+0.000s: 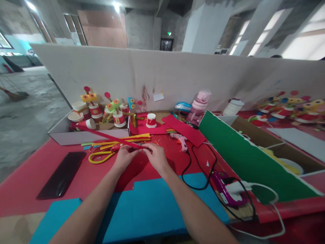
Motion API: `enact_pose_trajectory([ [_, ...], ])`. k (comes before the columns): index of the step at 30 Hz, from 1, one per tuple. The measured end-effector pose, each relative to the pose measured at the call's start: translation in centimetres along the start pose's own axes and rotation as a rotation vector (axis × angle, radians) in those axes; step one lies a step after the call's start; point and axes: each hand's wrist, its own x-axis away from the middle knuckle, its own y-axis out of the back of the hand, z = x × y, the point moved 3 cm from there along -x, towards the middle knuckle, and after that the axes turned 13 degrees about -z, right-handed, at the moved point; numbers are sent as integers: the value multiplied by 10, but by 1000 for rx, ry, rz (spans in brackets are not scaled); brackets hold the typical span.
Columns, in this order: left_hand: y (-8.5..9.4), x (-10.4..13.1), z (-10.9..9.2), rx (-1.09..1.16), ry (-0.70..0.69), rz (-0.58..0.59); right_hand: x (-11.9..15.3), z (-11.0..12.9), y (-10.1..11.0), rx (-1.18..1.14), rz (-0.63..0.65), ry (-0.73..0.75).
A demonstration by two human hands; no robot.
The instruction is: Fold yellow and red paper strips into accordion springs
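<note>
A long, narrow red paper strip [111, 137] slants from the white box at the left down to my hands. My left hand [127, 156] pinches it near its right end. Close beside it, my right hand [154, 154] closes its fingers on the very end of the strip; the fingertips of both hands nearly meet. Behind my left hand lie yellow-handled scissors [101, 159] and several coloured paper strips [137, 137]. A pink glue gun [179, 140] rests to the right of my right hand, beside a red paper sheet [186, 130].
A white box [88, 138] holds cups and paper-cup figures. A black phone [62, 174] lies at the left, blue sheets [152, 210] in front. To the right are a purple power strip [227, 188] with cables, a green-sided box [243, 159] and a pink bottle [199, 105]. A red-wrapped cup [151, 121] stands behind.
</note>
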Motion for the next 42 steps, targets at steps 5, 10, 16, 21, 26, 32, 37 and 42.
enact_pose_trajectory([
  [5,5,-1,-7,49,37,-20,-3,11,9,86,-28,73],
  [10,9,-2,-10,66,72,-74,-4,9,11,93,-47,96],
  [16,10,-3,-12,45,84,-99,-5,10,13,83,-60,103],
  [21,9,1,-18,34,100,-106,-3,9,13,33,-65,67],
  [26,8,2,-21,20,95,-111,-1,5,11,-10,-26,-39],
  [32,7,2,-17,67,82,-90,-2,6,9,-60,-38,-22],
  [37,5,2,-18,112,73,-83,-3,4,8,-112,-50,-84],
  [42,7,1,-16,101,64,-86,-3,6,8,-133,-63,-63],
])
